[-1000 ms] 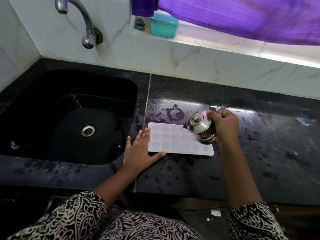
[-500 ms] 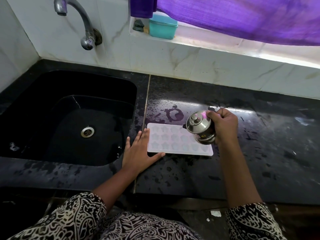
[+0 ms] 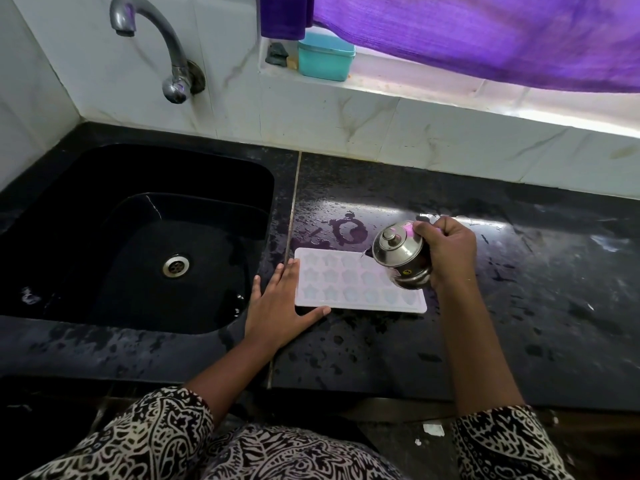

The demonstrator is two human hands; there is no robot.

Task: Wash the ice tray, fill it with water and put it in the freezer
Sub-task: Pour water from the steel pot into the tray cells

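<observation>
A pale pink ice tray (image 3: 346, 282) with star-shaped cells lies flat on the wet black counter (image 3: 519, 306), just right of the sink. My left hand (image 3: 280, 306) rests flat against the tray's left end, fingers straight and thumb along its front edge. My right hand (image 3: 446, 251) grips a small lidded steel pot (image 3: 398, 252), tilted over the tray's right end with its spout toward the cells. A thin stream seems to run from the spout.
The black sink (image 3: 138, 244) with its drain sits to the left under a metal tap (image 3: 156, 46). A teal box (image 3: 325, 57) stands on the window ledge below a purple curtain (image 3: 485, 36). Water drops and a puddle ring (image 3: 348, 230) mark the counter behind the tray.
Hardly anything has moved. My right hand keeps the steel pot tilted over the tray's right end, and my left hand stays against the left end.
</observation>
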